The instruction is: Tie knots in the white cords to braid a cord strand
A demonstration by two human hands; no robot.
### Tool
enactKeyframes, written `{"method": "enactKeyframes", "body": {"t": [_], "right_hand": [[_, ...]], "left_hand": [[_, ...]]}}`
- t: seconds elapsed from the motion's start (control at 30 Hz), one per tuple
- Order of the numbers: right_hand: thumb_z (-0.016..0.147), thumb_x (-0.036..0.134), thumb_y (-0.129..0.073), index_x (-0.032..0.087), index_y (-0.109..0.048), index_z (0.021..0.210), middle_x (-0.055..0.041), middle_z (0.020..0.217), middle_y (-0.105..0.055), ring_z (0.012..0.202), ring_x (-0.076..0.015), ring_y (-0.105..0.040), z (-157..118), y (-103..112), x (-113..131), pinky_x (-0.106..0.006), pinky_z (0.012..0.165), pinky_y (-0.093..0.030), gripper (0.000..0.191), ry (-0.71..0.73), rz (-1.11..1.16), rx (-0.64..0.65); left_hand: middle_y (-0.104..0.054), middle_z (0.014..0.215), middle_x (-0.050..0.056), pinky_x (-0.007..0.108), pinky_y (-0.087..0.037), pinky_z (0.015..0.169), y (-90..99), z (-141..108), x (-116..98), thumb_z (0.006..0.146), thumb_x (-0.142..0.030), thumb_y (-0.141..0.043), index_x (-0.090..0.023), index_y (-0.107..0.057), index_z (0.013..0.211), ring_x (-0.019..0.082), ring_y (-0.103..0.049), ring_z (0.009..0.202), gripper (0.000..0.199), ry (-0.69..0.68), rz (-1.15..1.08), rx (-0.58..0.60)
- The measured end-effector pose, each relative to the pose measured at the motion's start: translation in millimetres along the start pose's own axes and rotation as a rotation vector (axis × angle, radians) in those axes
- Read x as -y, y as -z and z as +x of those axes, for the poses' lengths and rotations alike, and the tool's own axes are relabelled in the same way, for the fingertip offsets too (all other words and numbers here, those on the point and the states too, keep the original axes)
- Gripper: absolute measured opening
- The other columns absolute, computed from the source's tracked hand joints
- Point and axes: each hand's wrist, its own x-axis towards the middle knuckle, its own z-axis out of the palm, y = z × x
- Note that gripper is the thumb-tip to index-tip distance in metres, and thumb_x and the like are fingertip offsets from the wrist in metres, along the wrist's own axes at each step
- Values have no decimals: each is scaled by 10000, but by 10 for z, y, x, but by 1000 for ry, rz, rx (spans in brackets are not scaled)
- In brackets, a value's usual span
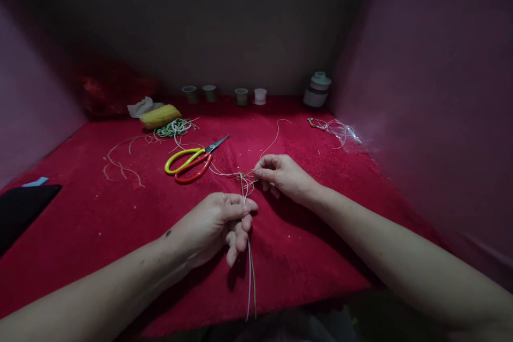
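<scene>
My left grip [226, 219]: thumb and fingers pinch pale cords [245, 195]; cord tails hang below it toward near edge of red-covered counter [304, 272]. My right grip [284, 176], up and right of left, closed fingertip-to-thumb on right side of thin loops; loops sit just beyond left grip. Scissors [209, 149] lie left of right grip. Green-white bundle [175, 128] farther out, just beside yellow roll [161, 116]. Bottle [317, 91] well beyond right grip.
</scene>
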Motion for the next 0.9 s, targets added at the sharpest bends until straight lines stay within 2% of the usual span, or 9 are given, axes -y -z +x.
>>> {"method": "enactKeyframes", "body": {"t": [0.07,0.2,0.33,0.57,0.73,0.9], "right_hand": [[815,131,-496,149,-511,714,63,469,-497,291,-30,-371,6,3,-4,-149,280,-278,104,-2,9,3],[808,133,-504,149,-514,701,57,466,-498,292,-33,-374,10,7,-7,-152,277,-273,108,-7,11,11],[802,142,-509,152,-514,704,55,462,-496,290,-38,-367,9,3,-16,-160,275,-269,100,-5,36,1],[774,149,-540,160,-507,706,39,533,-524,354,-49,-418,23,-7,-28,-168,306,-304,76,19,109,-94],[739,231,-595,171,-509,730,56,525,-503,340,-41,-369,35,61,-15,-171,298,-242,106,66,349,-116],[708,158,-569,151,-510,755,-4,750,-598,422,-32,-397,60,178,48,-173,334,-225,77,-29,701,-77]], "left_hand": [[-586,524,9,166,-355,244,-10,-5,0,795,-219,-534,-119,-576,766,104,-511,303,112,-3,-6,0],[-573,500,7,170,-373,247,-14,-9,10,806,-223,-523,-117,-552,696,106,-510,300,155,-14,0,13],[-582,512,5,173,-385,245,-12,-11,6,801,-205,-528,-114,-570,782,109,-517,306,101,-18,-16,14],[-578,498,3,172,-383,242,-16,-9,5,792,-190,-533,-117,-555,788,112,-515,305,76,-19,-38,27],[-593,516,7,180,-397,242,-9,-8,11,785,-172,-533,-117,-560,844,117,-527,322,86,-9,-66,19],[-587,499,13,184,-408,246,-17,-19,-6,780,-199,-552,-106,-574,848,122,-532,332,118,15,-50,7]]}}
